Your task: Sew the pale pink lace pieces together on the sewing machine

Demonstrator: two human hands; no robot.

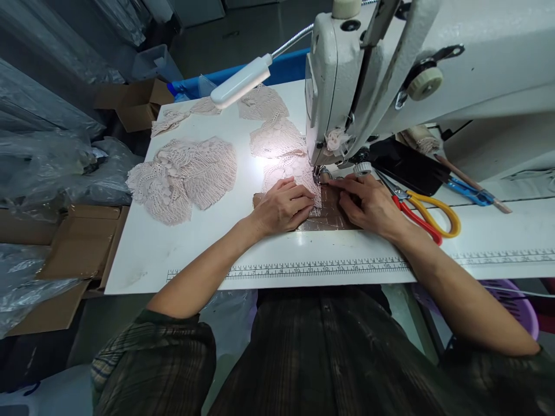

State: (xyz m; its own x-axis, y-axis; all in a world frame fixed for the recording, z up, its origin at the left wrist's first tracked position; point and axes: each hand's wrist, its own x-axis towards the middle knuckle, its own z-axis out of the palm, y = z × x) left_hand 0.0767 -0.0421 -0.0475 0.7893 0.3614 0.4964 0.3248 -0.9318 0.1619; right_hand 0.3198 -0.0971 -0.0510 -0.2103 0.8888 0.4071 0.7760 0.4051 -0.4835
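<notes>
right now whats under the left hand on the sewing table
The left hand lies flat on pale pink lace that runs up to the sewing machine needle. A brownish piece shows beside it. What lies directly under the palm is covered.

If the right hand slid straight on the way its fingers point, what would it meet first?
Probably the presser foot: the right hand lies flat on the lace, fingers aimed left towards it. Depth is unclear.
</notes>
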